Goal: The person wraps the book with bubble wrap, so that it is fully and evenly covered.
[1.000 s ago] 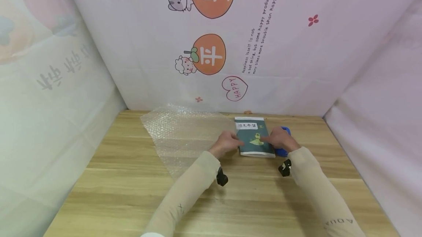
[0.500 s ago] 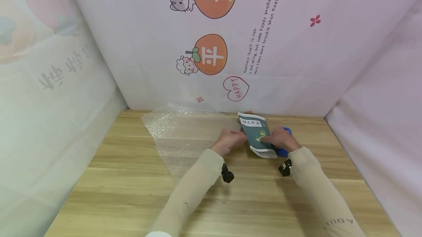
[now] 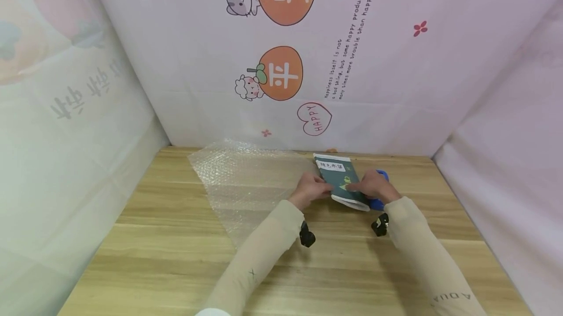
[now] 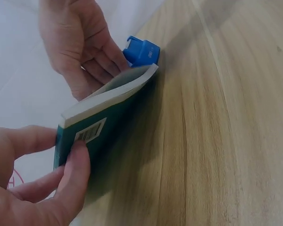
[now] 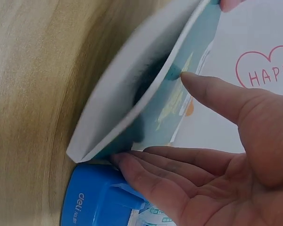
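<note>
A thin green book [image 3: 336, 174] with a white label and yellow drawing lies tilted above the back right of the wooden table. Its near end bulges, leaving a gap between the pages in the right wrist view. My left hand [image 3: 311, 190] pinches the spine side, thumb beside the barcode [image 4: 90, 131] on the back cover. The thumb of my right hand [image 3: 373, 184] presses the front cover, while its fingertips [image 5: 125, 160] meet the opposite edge. Against that edge stands a blue tape dispenser [image 5: 92, 193], partly hidden by my right hand in the head view.
A clear sheet of bubble wrap [image 3: 246, 179] spreads on the table left of the book, reaching the back wall. Printed white cloth [image 3: 374, 111] encloses the table [image 3: 308, 282] at the back and both sides. Black wrist cameras [image 3: 307, 235] hang under the sleeves.
My left hand has shifted right with the book's spine side, which rose from flat, then came down a little. The book has turned and bowed. My right hand stays in place.
</note>
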`<control>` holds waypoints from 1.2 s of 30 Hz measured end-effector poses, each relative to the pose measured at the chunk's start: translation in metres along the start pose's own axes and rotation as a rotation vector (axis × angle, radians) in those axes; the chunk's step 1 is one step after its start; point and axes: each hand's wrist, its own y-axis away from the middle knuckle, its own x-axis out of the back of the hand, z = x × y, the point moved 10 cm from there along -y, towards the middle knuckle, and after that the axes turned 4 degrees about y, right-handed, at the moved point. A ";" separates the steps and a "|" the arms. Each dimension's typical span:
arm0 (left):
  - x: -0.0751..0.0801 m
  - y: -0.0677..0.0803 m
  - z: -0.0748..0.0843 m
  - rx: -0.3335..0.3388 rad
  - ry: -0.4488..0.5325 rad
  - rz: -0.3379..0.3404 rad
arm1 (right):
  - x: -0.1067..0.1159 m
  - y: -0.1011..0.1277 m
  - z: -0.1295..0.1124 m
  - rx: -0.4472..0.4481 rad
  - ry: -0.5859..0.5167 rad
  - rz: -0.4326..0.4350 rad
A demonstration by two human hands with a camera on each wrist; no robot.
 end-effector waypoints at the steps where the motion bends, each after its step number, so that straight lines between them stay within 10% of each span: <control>1: 0.000 0.000 -0.001 0.010 0.035 0.003 | 0.000 0.000 0.000 -0.001 0.002 0.000; 13: 0.017 0.000 -0.005 0.065 0.162 0.131 | 0.004 0.001 0.010 0.011 -0.049 -0.017; 36: 0.032 -0.009 -0.006 0.068 0.067 0.125 | 0.011 0.003 0.023 -0.040 -0.148 0.038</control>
